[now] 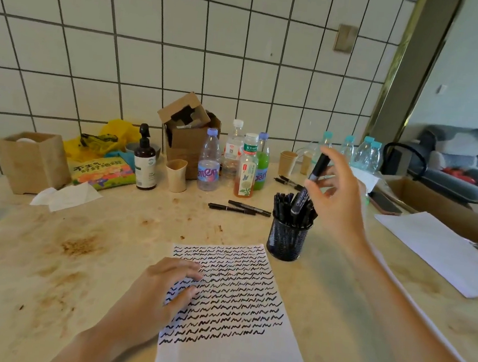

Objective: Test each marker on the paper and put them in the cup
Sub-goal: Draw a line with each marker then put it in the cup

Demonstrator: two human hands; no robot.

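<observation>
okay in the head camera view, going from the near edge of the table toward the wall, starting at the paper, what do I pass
Paper with the left hand pressing it → black mesh cup of markers → two loose markers lying flat → row of drink bottles → cardboard box by the tiled wall.

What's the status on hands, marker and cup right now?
Left hand flat on paper. Right hand holds marker upright over mesh cup, already crowded with markers. Two markers loose on table behind cup.
</observation>
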